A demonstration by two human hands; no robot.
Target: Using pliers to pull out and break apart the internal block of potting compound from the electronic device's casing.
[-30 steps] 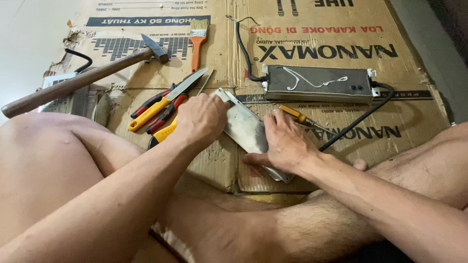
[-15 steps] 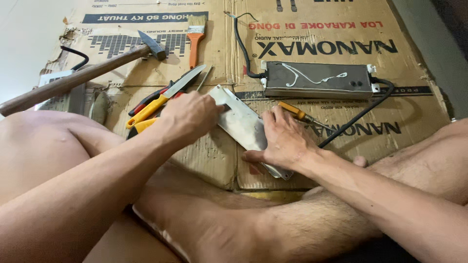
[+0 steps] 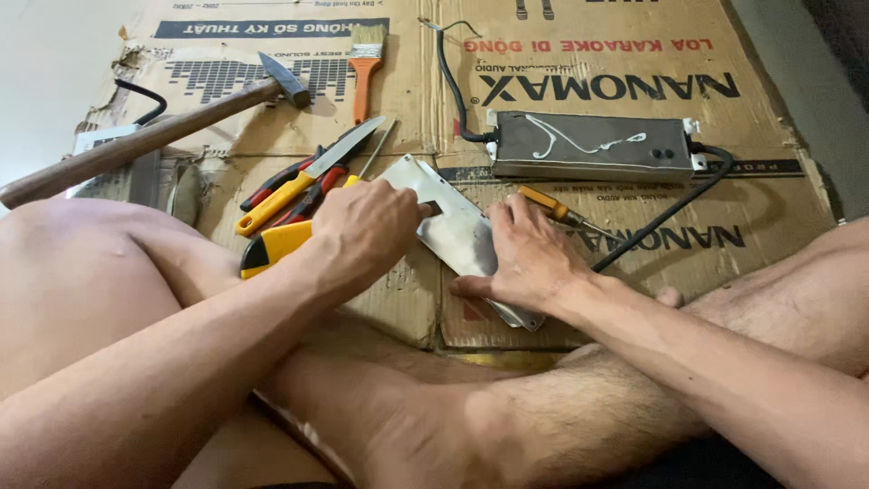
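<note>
Just both hands (image 3: 444, 240) on metal plate (image 3: 457, 228)

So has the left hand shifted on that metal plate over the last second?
No real shift: the left hand stays on the metal plate beside the yellow knife, as before.

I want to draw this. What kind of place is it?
Probably a makeshift repair spot on a floor at home: flattened cardboard serves as a work mat, with a hammer, a paintbrush and a metal electronics box on it.
</note>
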